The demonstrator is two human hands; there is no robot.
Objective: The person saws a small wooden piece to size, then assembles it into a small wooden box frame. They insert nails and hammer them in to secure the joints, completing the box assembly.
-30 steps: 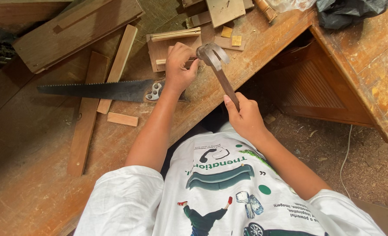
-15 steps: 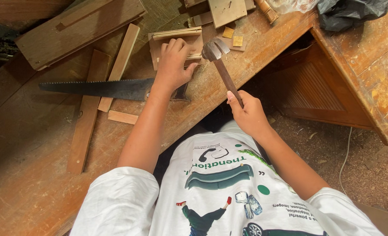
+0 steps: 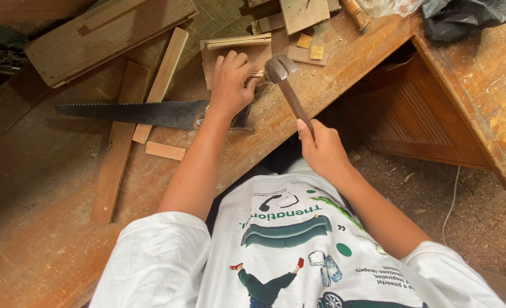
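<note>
Down comes the hammer (image 3: 280, 69) — half a second back its head sat a touch higher and further right, and now it's dropped right beside the fingertips of the left hand (image 3: 229, 85). That left hand has barely budged, fingers curled and pinched around something small at the edge of the wooden piece (image 3: 230, 54); it looks like a nail being steadied, though it's too tiny to say for sure. The right hand (image 3: 320, 149) is wrapped tight round the lower end of the wooden handle, fully closed on it.

So this reads as the tapping stage, getting the fastener started. The next blow calls for a short, gentle stroke, because the metal head is nearly touching those fingers.

The wooden piece lies flat on the workbench (image 3: 48, 228) near the far edge, a brown board with a pale slat along its top side. Just left of the wrist rests a handsaw (image 3: 133, 113), blade stretched across loose strips (image 3: 164, 151) of timber, well clear of the hammering
</note>
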